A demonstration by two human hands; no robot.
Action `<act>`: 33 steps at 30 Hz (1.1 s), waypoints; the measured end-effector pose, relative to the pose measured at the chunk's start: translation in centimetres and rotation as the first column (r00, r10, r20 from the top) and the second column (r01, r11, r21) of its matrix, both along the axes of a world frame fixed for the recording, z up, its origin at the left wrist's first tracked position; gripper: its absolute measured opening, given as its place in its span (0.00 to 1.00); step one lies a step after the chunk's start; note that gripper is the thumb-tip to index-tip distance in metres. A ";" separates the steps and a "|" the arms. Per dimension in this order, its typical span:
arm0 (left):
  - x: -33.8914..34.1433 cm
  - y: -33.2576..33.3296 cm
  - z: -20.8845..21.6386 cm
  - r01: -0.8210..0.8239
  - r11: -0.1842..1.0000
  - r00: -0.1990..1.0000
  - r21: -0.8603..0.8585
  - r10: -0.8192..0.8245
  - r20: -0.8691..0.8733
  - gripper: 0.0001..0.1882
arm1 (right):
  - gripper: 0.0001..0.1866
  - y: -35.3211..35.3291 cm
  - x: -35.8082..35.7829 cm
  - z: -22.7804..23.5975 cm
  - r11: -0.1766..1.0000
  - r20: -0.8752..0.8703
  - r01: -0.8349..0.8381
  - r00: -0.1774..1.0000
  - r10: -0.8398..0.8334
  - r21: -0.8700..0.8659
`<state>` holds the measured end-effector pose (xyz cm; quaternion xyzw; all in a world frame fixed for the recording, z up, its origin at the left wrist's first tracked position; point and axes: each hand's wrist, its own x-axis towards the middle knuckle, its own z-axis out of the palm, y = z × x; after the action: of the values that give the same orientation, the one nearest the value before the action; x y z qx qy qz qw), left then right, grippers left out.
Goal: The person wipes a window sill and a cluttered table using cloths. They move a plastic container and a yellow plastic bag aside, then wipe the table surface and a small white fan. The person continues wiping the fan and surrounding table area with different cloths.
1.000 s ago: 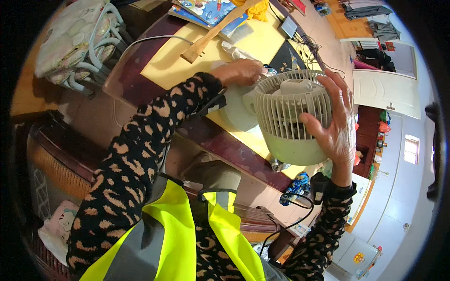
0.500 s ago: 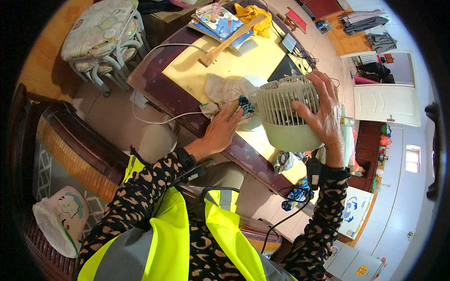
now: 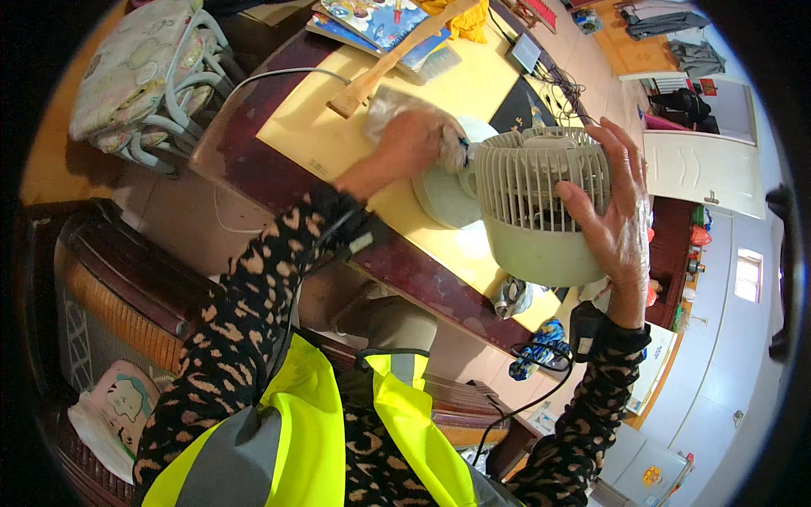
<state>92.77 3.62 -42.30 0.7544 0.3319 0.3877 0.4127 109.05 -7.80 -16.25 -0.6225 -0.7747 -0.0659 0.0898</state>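
A pale grey-green desk fan [image 3: 541,245] with a slatted head lies tipped sideways, its round base [image 3: 439,198] over the yellow sheet on the table. My right hand [image 3: 615,215] grips the fan head from the right, thumb on the slats and fingers over its back edge. At the neck between head and base, my left hand [image 3: 414,142] is closed around a bunched cloth [image 3: 454,154]. That hand is slightly blurred, and part of the cloth is hidden by it. Behind it spreads a greyish, thin-looking piece [image 3: 389,103], perhaps the same cloth.
On the dark red table [image 3: 221,144] lie a wooden back scratcher [image 3: 397,55], picture books [image 3: 372,21], a yellow cloth [image 3: 469,24] and a small black-framed device [image 3: 525,52] with tangled cables. A stack of padded chairs [image 3: 144,76] stands left. Crumpled bundles [image 3: 541,348] lie near the table's right edge.
My left hand has moved up from lying on the cloth to gripping it bunched at the fan's neck, baring the base. The fan and right hand have shifted slightly right in the view.
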 end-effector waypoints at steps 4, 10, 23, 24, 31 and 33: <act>4.1 6.0 0.0 0.140 0.897 0.990 0.420 -0.138 -0.036 0.11 | 0.34 0.2 0.1 0.0 0.999 -0.030 0.021 0.999 -0.022 -0.029; 3.9 1.6 -0.9 0.015 0.967 0.998 0.256 0.003 -0.068 0.14 | 0.33 0.2 0.1 -0.2 0.999 -0.025 0.040 0.999 -0.039 0.036; 0.6 -17.7 0.1 0.000 0.925 0.919 0.381 0.151 -0.365 0.19 | 0.37 0.1 2.1 -2.3 0.970 -0.005 -0.040 0.999 0.042 0.241; 1.0 -18.8 -0.1 0.082 0.941 0.919 0.328 0.056 -0.391 0.21 | 0.37 0.1 1.9 -2.3 0.969 0.059 -0.029 0.998 0.015 0.247; -0.8 -19.1 0.6 0.057 0.975 0.972 -0.214 -0.104 -0.212 0.19 | 0.29 -4.5 -2.3 0.0 0.873 0.300 -0.176 0.953 0.036 0.454; -2.5 -17.8 1.6 0.014 0.904 0.981 -0.427 -0.095 -0.168 0.18 | 0.25 -8.5 -4.1 -1.6 0.873 0.089 -0.184 0.983 0.161 0.451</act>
<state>90.26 -14.16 -40.68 0.6885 0.4236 0.2233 0.5446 104.91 -16.26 -17.87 -0.5106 -0.7915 -0.2533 0.2205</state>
